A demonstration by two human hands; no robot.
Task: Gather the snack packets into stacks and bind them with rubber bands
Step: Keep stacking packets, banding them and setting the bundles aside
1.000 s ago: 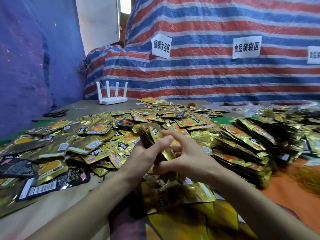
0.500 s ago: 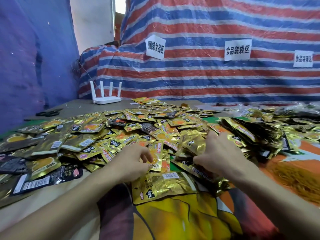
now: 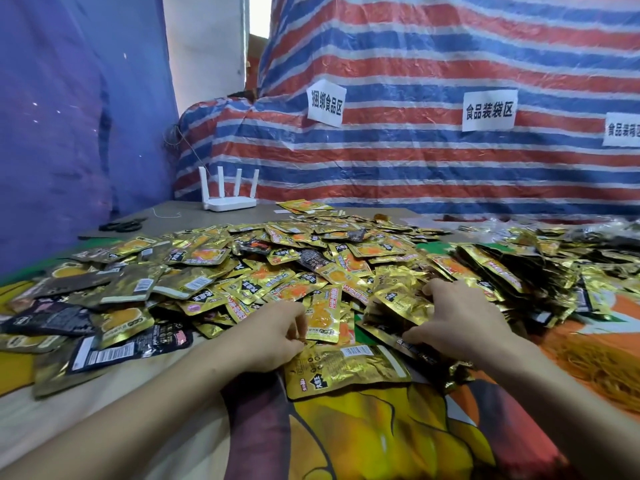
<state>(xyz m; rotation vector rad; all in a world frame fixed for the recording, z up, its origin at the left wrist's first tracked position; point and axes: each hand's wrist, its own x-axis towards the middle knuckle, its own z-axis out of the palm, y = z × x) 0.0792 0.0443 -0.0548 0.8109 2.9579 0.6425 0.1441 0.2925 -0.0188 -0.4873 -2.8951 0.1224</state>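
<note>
Gold foil snack packets lie loose in a wide heap across the table. My right hand lies over a small stack of packets just right of centre, fingers on top and thumb at its near edge. My left hand is beside it, thumb and forefinger pinching the left edge of one orange-printed packet. A larger packet lies label side up below both hands. Gathered stacks of packets lean in a row further right. A pile of yellow rubber bands sits at the right edge.
A white router and black scissors sit at the back left of the table. A striped tarp with paper signs closes off the back. A printed cloth covers the near table.
Both hands were raised together around a stack of packets; they have dropped to the table and parted. The right hand now rests on the stack, the left has gone to a loose packet.
</note>
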